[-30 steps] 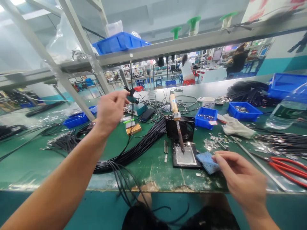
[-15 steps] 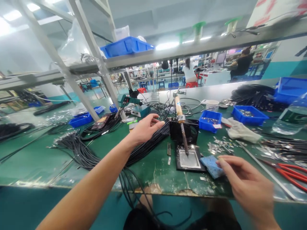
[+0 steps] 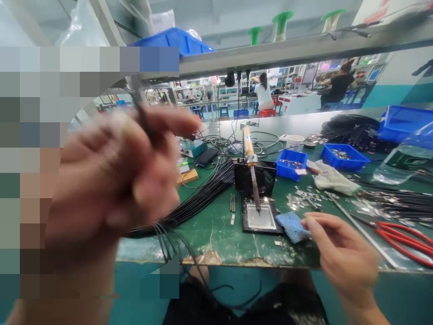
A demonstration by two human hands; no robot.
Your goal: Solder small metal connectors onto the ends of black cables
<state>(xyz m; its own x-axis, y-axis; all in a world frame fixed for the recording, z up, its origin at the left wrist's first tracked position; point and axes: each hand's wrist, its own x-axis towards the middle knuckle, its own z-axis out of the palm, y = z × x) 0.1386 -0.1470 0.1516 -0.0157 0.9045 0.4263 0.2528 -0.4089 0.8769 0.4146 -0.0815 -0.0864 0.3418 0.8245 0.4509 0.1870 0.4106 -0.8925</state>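
Note:
My left hand (image 3: 125, 167) is raised close to the camera and smeared by motion. Its fingers are curled around something thin and dark that I cannot make out. At the lower right, my right hand (image 3: 345, 253) is closed in a pinch at the edge of a blue sponge (image 3: 291, 227); whatever the fingertips hold is hidden. Beside the sponge, a soldering iron (image 3: 250, 149) with a wooden handle leans in a black stand (image 3: 267, 178). Its tip points down over the stand's silvery tray (image 3: 259, 221).
Black cables (image 3: 203, 196) run across the green table and hang over its front edge. Red-handled pliers (image 3: 402, 239), a white glove (image 3: 333, 178), small metal pieces (image 3: 301, 198) and a blue bin (image 3: 291, 164) lie to the right. A blocky blurred patch covers the left side.
My left hand has come up from above the cables toward the camera and left, and its fingers have curled. My right hand stays pinched beside the sponge. The view has shifted slightly.

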